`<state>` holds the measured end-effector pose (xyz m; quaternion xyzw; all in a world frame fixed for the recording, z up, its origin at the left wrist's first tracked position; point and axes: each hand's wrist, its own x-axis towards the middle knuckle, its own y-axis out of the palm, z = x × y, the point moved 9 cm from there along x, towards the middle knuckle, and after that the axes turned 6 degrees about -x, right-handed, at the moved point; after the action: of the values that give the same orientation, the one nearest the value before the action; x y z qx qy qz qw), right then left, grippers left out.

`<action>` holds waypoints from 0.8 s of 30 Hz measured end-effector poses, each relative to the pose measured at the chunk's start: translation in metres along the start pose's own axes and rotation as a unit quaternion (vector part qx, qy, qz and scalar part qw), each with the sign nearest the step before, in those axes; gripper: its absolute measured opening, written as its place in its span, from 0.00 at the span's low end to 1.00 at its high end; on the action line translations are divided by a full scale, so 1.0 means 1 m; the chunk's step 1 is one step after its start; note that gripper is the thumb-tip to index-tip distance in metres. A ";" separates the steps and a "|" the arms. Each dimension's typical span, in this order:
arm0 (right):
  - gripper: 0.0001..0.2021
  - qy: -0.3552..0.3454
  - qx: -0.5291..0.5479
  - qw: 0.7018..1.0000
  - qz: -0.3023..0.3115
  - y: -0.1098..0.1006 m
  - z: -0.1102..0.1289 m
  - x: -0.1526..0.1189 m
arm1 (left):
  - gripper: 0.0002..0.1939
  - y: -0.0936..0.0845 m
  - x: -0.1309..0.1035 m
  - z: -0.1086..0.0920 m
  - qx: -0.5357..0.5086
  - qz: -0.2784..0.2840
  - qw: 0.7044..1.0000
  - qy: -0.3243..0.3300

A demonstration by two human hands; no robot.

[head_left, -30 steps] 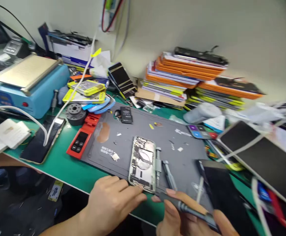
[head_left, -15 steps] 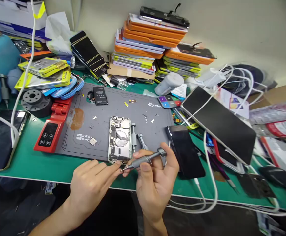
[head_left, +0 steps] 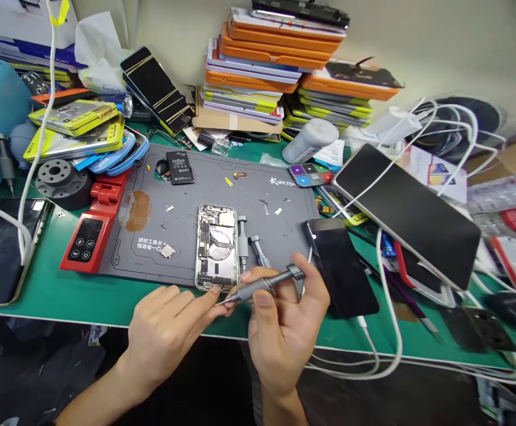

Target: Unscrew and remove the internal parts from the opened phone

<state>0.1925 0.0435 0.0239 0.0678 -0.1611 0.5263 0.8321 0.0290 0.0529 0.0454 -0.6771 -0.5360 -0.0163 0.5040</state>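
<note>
In the head view an opened phone (head_left: 218, 245) lies face up on the grey mat, its inner boards and a round coil showing. My right hand (head_left: 284, 331) grips a grey screwdriver (head_left: 258, 287) slantwise, with a finger against its cap. The driver's tip points left, just below the phone's bottom end. My left hand (head_left: 169, 331) is closed there: the index fingertip lies at the phone's lower edge and the other fingers are by the driver's tip. Whatever it pinches is hidden. Two more screwdrivers, a near one (head_left: 242, 242) and a tilted one (head_left: 259, 251), lie right of the phone.
On the mat (head_left: 187, 207) are a battery (head_left: 180, 168), a small metal plate (head_left: 167, 251) and tiny loose parts. A dark phone (head_left: 342, 266) with a cable and a tablet-like device (head_left: 411, 213) lie right. Stacked boxes (head_left: 280, 53) stand behind; a red controller (head_left: 84, 242) is left.
The view has shifted slightly. Both hands stay by the phone's lower end, the screwdriver still in my right hand, its tip nearly in the same spot.
</note>
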 end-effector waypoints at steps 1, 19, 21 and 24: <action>0.27 0.001 -0.001 1.000 -0.002 0.000 0.000 0.000 | 0.09 0.000 0.000 0.000 0.000 0.000 1.000 0.001; 0.28 -0.006 -0.027 1.000 -0.007 -0.002 -0.002 0.003 | 0.10 0.002 -0.002 -0.003 0.012 0.014 1.000 0.014; 0.28 -0.015 -0.034 0.999 -0.024 -0.007 -0.001 0.004 | 0.10 0.001 -0.002 -0.004 0.014 0.008 1.000 0.019; 0.31 -0.106 -0.103 0.985 -0.085 -0.024 0.015 0.003 | 0.11 0.000 0.000 -0.005 0.025 -0.001 0.999 0.026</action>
<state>0.2127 0.0315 0.0403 0.0506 -0.2953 0.4243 0.8545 0.0313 0.0496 0.0482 -0.6634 -0.5235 -0.0206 0.5342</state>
